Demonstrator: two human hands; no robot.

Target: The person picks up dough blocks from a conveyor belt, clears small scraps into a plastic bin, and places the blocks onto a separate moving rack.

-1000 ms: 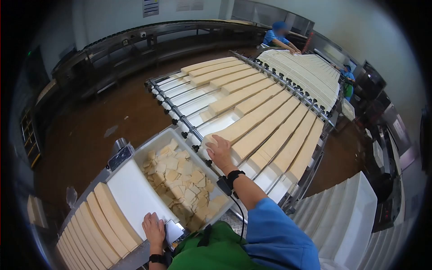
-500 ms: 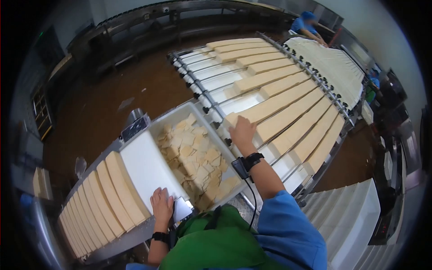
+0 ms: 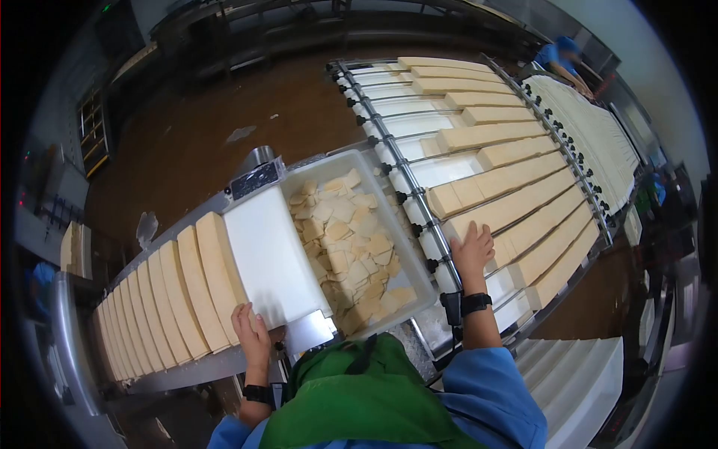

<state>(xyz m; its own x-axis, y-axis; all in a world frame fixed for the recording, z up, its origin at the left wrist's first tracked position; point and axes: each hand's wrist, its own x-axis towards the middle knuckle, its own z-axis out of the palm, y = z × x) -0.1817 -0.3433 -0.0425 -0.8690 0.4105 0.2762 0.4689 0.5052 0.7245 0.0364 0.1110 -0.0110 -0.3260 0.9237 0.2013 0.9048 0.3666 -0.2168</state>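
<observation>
My right hand (image 3: pixel 472 251) lies flat, fingers spread, on the near end of a long pale slab (image 3: pixel 516 200) on the slatted conveyor (image 3: pixel 419 172). My left hand (image 3: pixel 250 333) rests on the near edge of the white board (image 3: pixel 269 254), beside the nearest of a row of cut slabs (image 3: pixel 187 292). Between the hands stands a white tub (image 3: pixel 419 288) filled with several small offcut pieces (image 3: pixel 348 239). Both wrists carry black bands. I wear a blue sleeve and a green apron.
A second belt (image 3: pixel 591 127) of pale strips runs at the far right, where a person in blue (image 3: pixel 561 60) works. White corrugated trays (image 3: pixel 583 389) sit at the lower right. Brown floor (image 3: pixel 194 142) and dark metal racks lie to the left.
My right hand has slid toward me along the slab to its near end. The left hand has shifted slightly left along the board's edge. The view has swung left and down.
</observation>
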